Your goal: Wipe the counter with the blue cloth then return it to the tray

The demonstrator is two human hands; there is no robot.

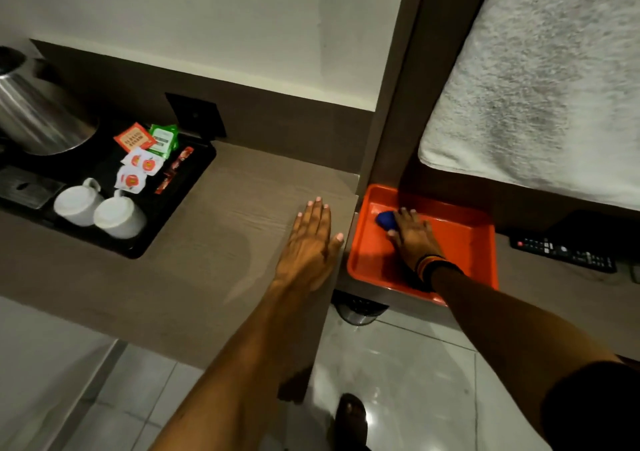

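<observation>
The blue cloth [385, 219] lies bunched in the far left part of the orange tray [464, 243], which sits on a lower shelf right of the counter. My right hand [412, 236] is inside the tray with its fingers on the cloth, covering most of it. My left hand [310, 243] rests flat, fingers together and palm down, on the brown wood-grain counter [221, 243] near its right edge, holding nothing.
A black tray [173, 215] on the counter's left carries a steel kettle [38, 111], two white cups [100, 210] and several sachets [145, 160]. A remote [562, 253] lies right of the orange tray. A white towel [540, 80] hangs above. Tiled floor lies below.
</observation>
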